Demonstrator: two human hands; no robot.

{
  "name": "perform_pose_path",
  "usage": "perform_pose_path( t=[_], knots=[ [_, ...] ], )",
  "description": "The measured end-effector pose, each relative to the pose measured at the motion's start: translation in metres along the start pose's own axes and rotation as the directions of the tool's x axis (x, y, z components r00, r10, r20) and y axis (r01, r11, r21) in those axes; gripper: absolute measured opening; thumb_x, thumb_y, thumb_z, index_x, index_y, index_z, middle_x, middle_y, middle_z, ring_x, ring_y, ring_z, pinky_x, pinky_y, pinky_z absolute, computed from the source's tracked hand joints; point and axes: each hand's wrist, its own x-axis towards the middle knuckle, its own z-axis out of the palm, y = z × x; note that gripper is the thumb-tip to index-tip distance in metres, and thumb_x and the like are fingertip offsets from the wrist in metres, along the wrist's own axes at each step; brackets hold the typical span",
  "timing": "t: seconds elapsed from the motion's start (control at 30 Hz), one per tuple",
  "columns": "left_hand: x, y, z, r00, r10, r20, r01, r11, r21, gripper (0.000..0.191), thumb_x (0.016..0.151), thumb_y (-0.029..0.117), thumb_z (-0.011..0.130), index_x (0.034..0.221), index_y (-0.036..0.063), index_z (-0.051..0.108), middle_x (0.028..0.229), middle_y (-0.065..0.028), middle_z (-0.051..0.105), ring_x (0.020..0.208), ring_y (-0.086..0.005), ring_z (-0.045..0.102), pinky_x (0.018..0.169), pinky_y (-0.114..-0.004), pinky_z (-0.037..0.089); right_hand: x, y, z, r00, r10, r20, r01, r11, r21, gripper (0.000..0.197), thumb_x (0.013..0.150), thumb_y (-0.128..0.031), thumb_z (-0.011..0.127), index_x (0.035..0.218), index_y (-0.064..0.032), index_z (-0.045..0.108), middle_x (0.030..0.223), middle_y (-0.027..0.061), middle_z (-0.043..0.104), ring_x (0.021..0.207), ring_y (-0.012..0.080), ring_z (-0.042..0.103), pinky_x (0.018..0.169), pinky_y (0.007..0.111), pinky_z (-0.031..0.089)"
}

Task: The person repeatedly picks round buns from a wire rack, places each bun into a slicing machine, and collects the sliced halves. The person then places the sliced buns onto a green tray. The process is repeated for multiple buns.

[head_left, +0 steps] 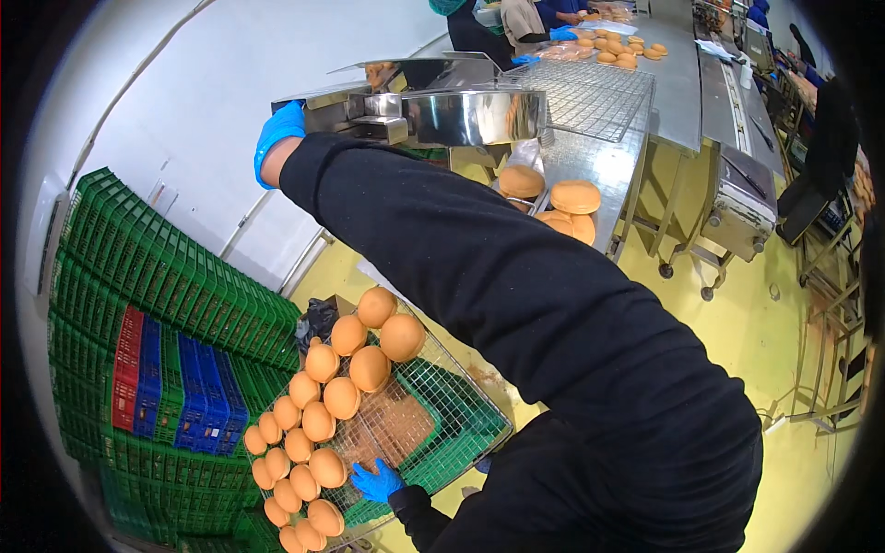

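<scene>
My left hand [377, 480], in a blue glove, has its fingers spread over the bare part of a wire rack [477, 408], beside rows of round buns [328, 468]. The rack lies above a green plastic crate [460, 432]. Stretched across the view in a black sleeve, my right arm ends at my gloved right hand [280, 142], which touches the edge of a stainless steel machine [325, 104]; its fingertips are partly hidden. More buns [575, 197] sit beyond the sleeve, next to the machine's curved steel housing [477, 117].
Stacked green crates [173, 269], some blue and red, stand along the white wall. Behind the machine, an empty wire rack [594, 93] rests by a steel table [671, 76]. Co-workers [477, 34] stand at the far end. A wheeled steel unit [743, 200] is at right.
</scene>
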Motion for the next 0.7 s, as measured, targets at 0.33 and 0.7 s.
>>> perform_pose_path(
  t=[0.33, 0.7],
  knots=[
    [-0.002, 0.0, -0.003, 1.0, -0.004, 0.024, 0.003, 0.999, 0.038, 0.066, 0.086, 0.045, 0.061, 0.143, 0.0216, 0.038, 0.149, -0.0149, 0.033, 0.138, -0.0306, 0.031, 0.108, -0.057, 0.024, 0.002, 0.0, 0.0, 0.997, -0.017, 0.077, 0.011, 0.997, 0.074, 0.037, 0.087, -0.028, 0.059, 0.122, -0.0184, 0.065, 0.129, 0.0079, 0.06, 0.119, 0.0321, 0.054, 0.095, 0.057, 0.038],
    [-0.007, 0.0, -0.007, 0.999, -0.023, 0.034, 0.021, 0.997, 0.071, 0.066, 0.086, 0.045, 0.061, 0.143, 0.0219, 0.038, 0.149, -0.0149, 0.032, 0.138, -0.0302, 0.03, 0.109, -0.056, 0.025, -0.013, 0.001, 0.011, 0.984, -0.137, -0.112, 0.154, 0.975, 0.161, 0.025, 0.082, -0.021, 0.062, 0.104, -0.0169, 0.073, 0.108, 0.0088, 0.07, 0.102, 0.0285, 0.065, 0.08, 0.045, 0.05]
  ],
)
